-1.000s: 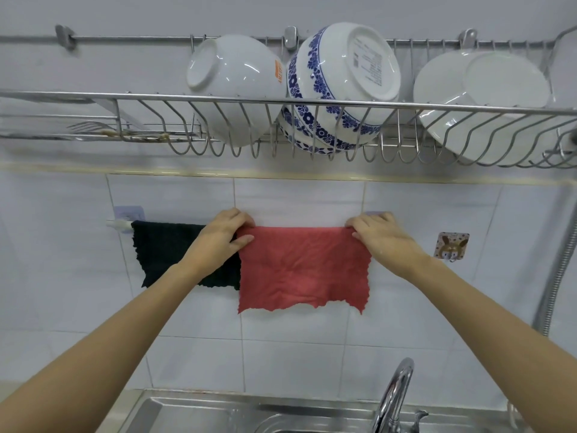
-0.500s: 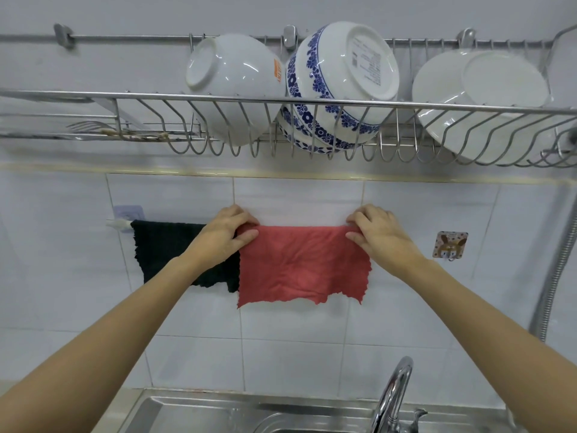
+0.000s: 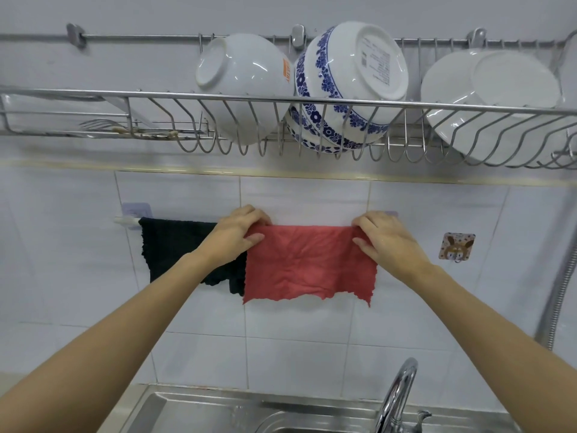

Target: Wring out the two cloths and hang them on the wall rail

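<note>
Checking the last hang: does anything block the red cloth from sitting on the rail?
Nothing visible does. The red cloth already drapes at rail height beside the black cloth, both hands gripping its top corners.

2 cloths (image 3: 309,264), 3 bowls (image 3: 352,85), 1 tap (image 3: 396,398), 2 hands (image 3: 232,235).

Both hands pinch the top corners of the red cloth (image 3: 309,264), which hangs spread flat over the wall rail (image 3: 126,220): the left hand (image 3: 235,234) at its 10 o'clock corner, the right hand (image 3: 385,242) at its 2 o'clock corner. The black cloth (image 3: 175,248) hangs on the same rail at 9 o'clock of the red one, their edges touching. At 12 o'clock, a wire dish rack (image 3: 281,100) holds three tilted bowls. At 6 o'clock lie the steel sink (image 3: 203,410) and faucet (image 3: 398,398).
</note>
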`<state>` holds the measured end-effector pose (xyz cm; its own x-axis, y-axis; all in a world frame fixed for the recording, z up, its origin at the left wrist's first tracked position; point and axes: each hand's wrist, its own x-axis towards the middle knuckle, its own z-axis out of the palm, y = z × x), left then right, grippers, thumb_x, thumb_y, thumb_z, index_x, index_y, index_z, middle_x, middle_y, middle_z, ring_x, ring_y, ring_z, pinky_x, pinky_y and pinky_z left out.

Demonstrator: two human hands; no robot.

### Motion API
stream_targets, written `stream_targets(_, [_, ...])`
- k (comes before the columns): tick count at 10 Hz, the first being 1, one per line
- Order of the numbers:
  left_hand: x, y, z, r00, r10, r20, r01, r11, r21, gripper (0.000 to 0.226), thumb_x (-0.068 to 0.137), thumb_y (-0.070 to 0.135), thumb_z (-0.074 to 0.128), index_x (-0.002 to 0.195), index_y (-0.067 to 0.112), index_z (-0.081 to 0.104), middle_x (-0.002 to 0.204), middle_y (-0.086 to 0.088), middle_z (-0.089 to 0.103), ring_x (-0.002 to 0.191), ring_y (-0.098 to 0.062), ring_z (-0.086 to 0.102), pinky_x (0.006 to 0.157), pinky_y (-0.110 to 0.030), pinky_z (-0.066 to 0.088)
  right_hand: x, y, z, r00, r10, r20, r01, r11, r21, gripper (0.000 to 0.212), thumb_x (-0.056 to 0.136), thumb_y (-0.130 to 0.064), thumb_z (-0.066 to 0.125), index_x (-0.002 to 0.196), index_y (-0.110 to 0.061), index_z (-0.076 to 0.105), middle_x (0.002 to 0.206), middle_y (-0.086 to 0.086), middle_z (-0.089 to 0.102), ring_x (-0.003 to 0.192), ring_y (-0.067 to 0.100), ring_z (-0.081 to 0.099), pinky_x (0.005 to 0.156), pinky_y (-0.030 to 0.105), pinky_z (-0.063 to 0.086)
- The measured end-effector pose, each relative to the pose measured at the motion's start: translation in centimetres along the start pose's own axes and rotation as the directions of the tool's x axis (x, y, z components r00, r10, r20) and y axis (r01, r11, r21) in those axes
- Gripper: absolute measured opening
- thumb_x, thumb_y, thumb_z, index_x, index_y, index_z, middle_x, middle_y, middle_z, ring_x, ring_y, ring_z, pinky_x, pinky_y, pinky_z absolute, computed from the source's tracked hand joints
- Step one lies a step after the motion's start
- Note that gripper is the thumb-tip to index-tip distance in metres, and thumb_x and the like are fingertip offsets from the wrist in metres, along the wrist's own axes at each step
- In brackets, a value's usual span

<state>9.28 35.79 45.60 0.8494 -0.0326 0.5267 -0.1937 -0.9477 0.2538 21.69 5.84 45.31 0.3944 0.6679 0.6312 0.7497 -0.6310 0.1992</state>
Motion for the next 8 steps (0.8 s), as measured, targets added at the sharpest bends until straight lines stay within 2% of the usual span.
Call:
stream_targets(1, [0.2,-0.1,0.0,1.0,-0.01,-0.015,0.01,1.0,0.01,0.023,0.096,0.03,0.052,0.118,0.025,0.058,0.111,0.011,0.054,0.107,-0.009,0.048,0.098,-0.036,0.043,0.4,0.1,0.0,1.0,-0.001,-0.013,0.001,0.999,-0.04,0.018,0.09,-0.024,0.058,0.104,-0.013,0.06,0.099,0.003,0.065,0.098,0.025,0.059,0.097,0.038,0.037])
stream_targets(2, [0.2,0.1,0.4,0.998,-0.02,-0.068,0.02,1.0,-0.001,0.031,0.092,0.037,0.058,0.121,0.025,0.055,0.115,0.007,0.05,0.11,-0.01,0.045,0.098,-0.032,0.04,0.2,0.0,0.2,0.999,-0.017,-0.029,0.015,0.998,-0.059,0.023,0.087,-0.024,0.058,0.108,-0.013,0.059,0.106,0.004,0.062,0.098,0.026,0.057,0.096,0.04,0.04])
stream_targets(3, [0.2,0.0,1.0,0.995,-0.008,-0.1,0.01,1.0,0.022,0.027,0.09,0.031,0.062,0.114,0.025,0.054,0.113,0.006,0.05,0.106,-0.012,0.046,0.094,-0.035,0.044,-0.1,-0.2,0.7,0.998,0.029,-0.048,-0.031,0.999,-0.044,0.021,0.088,-0.026,0.056,0.107,-0.016,0.059,0.103,0.001,0.062,0.096,0.026,0.058,0.092,0.038,0.042])
stream_targets(4, [0.2,0.0,1.2,0.994,0.007,-0.108,0.0,0.998,0.068,0.023,0.093,0.032,0.058,0.114,0.023,0.057,0.113,0.006,0.054,0.107,-0.014,0.047,0.095,-0.04,0.044,0.0,-0.3,0.9,0.996,0.067,-0.056,-0.069,0.997,-0.022,0.02,0.089,-0.024,0.056,0.105,-0.015,0.062,0.1,0.0,0.066,0.095,0.026,0.059,0.093,0.034,0.039])
stream_targets(5, [0.0,0.1,1.3,0.99,0.012,-0.14,0.001,0.996,0.094,0.025,0.095,0.036,0.053,0.116,0.023,0.057,0.114,0.004,0.056,0.108,-0.016,0.048,0.096,-0.04,0.043,-0.1,-0.5,0.8,0.995,0.064,-0.076,-0.066,0.998,-0.024,0.025,0.088,-0.024,0.058,0.11,-0.013,0.062,0.106,0.002,0.065,0.099,0.026,0.059,0.093,0.037,0.042])
stream_targets(7, [-0.7,1.5,0.9,0.971,-0.017,-0.237,0.053,0.987,0.149,0.027,0.094,0.028,0.054,0.119,0.018,0.057,0.119,0.001,0.056,0.112,-0.018,0.049,0.1,-0.041,0.042,-1.4,-1.2,-0.1,0.993,0.094,-0.073,-0.094,0.996,-0.002,0.033,0.087,-0.027,0.058,0.116,-0.011,0.058,0.111,0.004,0.063,0.103,0.026,0.058,0.097,0.037,0.041])
stream_targets(8, [-1.0,2.9,0.1,0.973,-0.029,-0.227,0.071,0.982,0.177,0.026,0.093,0.024,0.054,0.117,0.016,0.059,0.118,0.0,0.057,0.11,-0.019,0.051,0.097,-0.039,0.042,-1.7,-1.4,-1.6,0.985,0.156,-0.079,-0.154,0.988,0.024,0.035,0.086,-0.026,0.059,0.117,-0.01,0.058,0.114,0.005,0.063,0.107,0.026,0.057,0.099,0.036,0.04])
